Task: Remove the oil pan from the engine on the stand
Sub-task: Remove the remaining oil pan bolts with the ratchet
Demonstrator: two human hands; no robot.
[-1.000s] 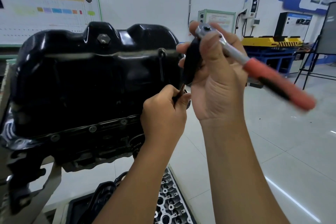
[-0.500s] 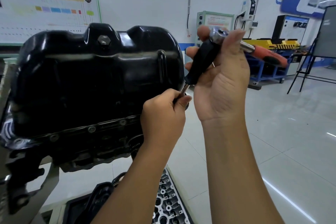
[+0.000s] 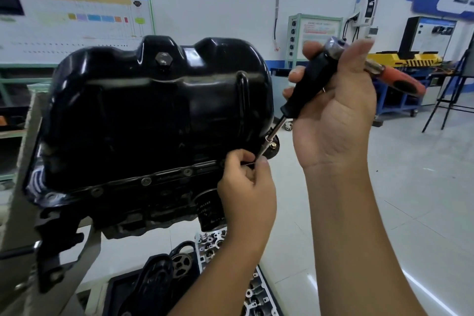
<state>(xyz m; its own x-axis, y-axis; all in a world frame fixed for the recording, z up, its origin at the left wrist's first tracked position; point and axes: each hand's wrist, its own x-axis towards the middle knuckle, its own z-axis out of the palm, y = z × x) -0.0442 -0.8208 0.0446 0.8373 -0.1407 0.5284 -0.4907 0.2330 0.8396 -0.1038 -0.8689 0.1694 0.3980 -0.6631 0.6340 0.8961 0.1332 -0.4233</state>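
Observation:
The glossy black oil pan sits on top of the inverted engine on the stand, with a drain plug near its top and several flange bolts along its lower edge. My right hand grips the black extension grip of a ratchet, whose orange handle points right. The steel extension shaft runs down-left to the pan's right corner. My left hand pinches the shaft's lower end at the flange; the tip is hidden by my fingers.
Grey stand arms hold the engine at the left. Below lie a cylinder head and a black cover with a pulley. The oil filter hangs under the engine. A blue and yellow workbench stands far right across a pale tiled floor.
The ratchet handle has swung from pointing down-right toward me to pointing away right. My right hand has turned with it. The left hand stays on the shaft's end.

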